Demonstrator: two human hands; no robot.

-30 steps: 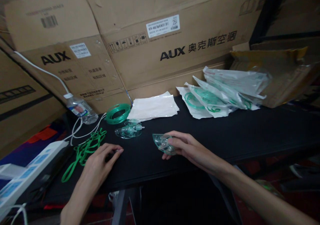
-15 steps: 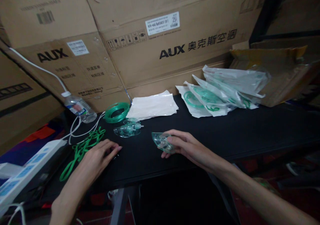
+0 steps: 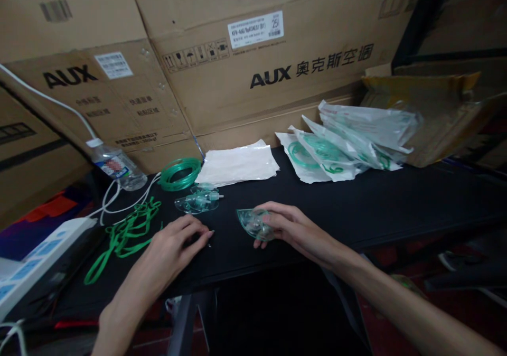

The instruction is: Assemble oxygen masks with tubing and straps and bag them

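Left hand (image 3: 178, 242): palm down on the black table (image 3: 396, 208) near its front edge, forearm entering from lower left, wrist slightly raised. The hand is mostly open, its fingers (image 3: 204, 233) half-extended and pointing right with the tips on the tabletop; we cannot tell whether anything small lies beneath them. Right hand (image 3: 295, 229): forearm enters from lower right and runs diagonally up to the table edge, knuckles up. Its fingers are curled over the right rim of a clear oxygen mask (image 3: 251, 223), with the thumb underneath, so the hand is closed around that rim. The mask is at the front middle of the table, tilted, its pointed end toward the left, between the two hands and well apart from the left fingertips. Just behind the left hand lies a second clear mask with a green connector (image 3: 197, 202), and behind that a coil of green tubing (image 3: 180, 167). Loose green elastic straps (image 3: 127, 232) lie just left of the left hand. Further back we see a stack of flat white pouches (image 3: 237, 165) and, to the right, bagged mask sets (image 3: 348, 139) piled in a fan. A water bottle (image 3: 114, 165) leans at far left against the AUX cardboard boxes (image 3: 269, 76); a white power strip (image 3: 39, 250) sits at lower left.
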